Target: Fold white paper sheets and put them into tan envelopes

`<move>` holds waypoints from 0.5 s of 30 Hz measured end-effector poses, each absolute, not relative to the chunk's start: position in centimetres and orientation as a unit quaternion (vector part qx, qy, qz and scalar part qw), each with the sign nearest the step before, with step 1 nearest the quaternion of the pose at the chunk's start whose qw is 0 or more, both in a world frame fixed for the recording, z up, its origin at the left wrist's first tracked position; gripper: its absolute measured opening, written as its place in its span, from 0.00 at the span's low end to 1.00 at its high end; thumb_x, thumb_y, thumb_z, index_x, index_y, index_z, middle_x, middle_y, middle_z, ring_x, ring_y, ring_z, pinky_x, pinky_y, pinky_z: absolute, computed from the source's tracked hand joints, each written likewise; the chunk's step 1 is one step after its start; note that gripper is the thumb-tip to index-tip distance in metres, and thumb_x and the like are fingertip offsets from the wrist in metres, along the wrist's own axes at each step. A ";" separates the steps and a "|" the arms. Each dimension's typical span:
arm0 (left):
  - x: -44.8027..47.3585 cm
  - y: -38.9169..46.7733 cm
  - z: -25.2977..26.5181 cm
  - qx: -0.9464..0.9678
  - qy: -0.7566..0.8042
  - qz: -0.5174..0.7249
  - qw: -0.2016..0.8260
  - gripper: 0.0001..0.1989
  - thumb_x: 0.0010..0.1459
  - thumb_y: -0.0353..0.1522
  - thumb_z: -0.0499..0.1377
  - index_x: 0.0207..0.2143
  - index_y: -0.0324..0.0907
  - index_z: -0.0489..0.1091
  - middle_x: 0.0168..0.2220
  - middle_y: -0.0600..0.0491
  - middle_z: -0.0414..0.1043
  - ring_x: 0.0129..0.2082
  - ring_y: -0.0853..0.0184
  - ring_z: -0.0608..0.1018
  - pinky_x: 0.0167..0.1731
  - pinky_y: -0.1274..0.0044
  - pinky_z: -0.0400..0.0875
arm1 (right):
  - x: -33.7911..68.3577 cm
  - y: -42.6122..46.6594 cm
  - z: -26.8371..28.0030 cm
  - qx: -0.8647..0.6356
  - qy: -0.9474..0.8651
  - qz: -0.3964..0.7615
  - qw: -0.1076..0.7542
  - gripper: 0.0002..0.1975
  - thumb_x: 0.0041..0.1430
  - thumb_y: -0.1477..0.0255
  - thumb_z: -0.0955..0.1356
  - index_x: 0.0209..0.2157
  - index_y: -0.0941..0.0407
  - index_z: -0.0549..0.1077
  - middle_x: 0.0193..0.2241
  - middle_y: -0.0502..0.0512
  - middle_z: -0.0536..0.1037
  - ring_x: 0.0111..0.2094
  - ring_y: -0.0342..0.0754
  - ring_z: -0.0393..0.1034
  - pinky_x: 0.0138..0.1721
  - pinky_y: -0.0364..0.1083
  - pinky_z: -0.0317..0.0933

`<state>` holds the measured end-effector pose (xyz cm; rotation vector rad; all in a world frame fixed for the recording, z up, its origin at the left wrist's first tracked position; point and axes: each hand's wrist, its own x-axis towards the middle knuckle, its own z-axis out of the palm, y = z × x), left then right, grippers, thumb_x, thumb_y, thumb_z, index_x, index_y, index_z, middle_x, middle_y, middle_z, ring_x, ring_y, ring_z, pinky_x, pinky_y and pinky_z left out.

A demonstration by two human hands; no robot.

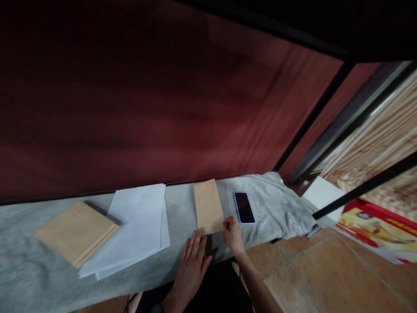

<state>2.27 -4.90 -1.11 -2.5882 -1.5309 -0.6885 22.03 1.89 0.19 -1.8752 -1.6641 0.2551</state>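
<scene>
A brown paper envelope (208, 206) lies flat on the grey cloth in front of me, its long side pointing away. My left hand (193, 263) rests with its fingers stretched out, the fingertips touching the envelope's near left corner. At the near right corner is my right hand (232, 234), its fingers curled closed against the edge; whatever is between them is too small to make out. Just right of the envelope lies a phone (244, 208) with a dark screen and a pale purple rim.
White paper sheets (137, 226) lie to the left, partly under a stack of brown envelopes (78, 230). Grey cloth (276, 200) covers the bench. A dark red panel (163, 121) stands behind it. At right are a black bar (365, 187) and a red-and-yellow box (379, 228) on the tiled floor.
</scene>
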 end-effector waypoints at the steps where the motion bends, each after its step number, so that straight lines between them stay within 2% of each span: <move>1: 2.7 -4.7 -1.0 -0.844 -0.487 -0.223 0.023 0.34 0.70 0.39 0.49 0.73 0.46 0.40 0.72 0.43 0.49 0.68 0.54 0.61 0.62 0.60 0.64 | 23.2 1.8 0.4 -0.720 -0.614 0.100 0.307 0.16 0.67 0.73 0.54 0.38 0.53 0.71 0.19 0.47 0.75 0.17 0.47 0.71 0.19 0.42 0.58; 6: 5.4 -4.2 -0.3 -0.863 -0.460 -0.207 0.020 0.32 0.69 0.37 0.50 0.72 0.46 0.45 0.71 0.45 0.51 0.69 0.55 0.61 0.62 0.60 0.64 | 27.1 0.2 0.6 -0.754 -0.577 0.089 0.301 0.13 0.68 0.72 0.56 0.38 0.54 0.70 0.23 0.52 0.78 0.24 0.50 0.76 0.23 0.42 0.59; 9: 6.6 -4.0 -0.2 -0.871 -0.447 -0.199 0.029 0.32 0.67 0.36 0.53 0.71 0.45 0.48 0.70 0.45 0.53 0.68 0.53 0.61 0.63 0.57 0.63 | 27.1 -1.0 0.3 -0.757 -0.594 0.055 0.268 0.13 0.70 0.72 0.56 0.39 0.55 0.70 0.26 0.54 0.79 0.26 0.50 0.77 0.25 0.42 0.59; 15: 7.7 -3.5 -0.8 -0.877 -0.440 -0.191 0.026 0.37 0.62 0.31 0.55 0.71 0.40 0.47 0.70 0.41 0.54 0.68 0.53 0.61 0.62 0.59 0.64 | 26.1 -2.1 0.8 -0.758 -0.620 -0.040 0.199 0.16 0.72 0.68 0.55 0.42 0.55 0.72 0.34 0.60 0.78 0.28 0.50 0.76 0.25 0.44 0.62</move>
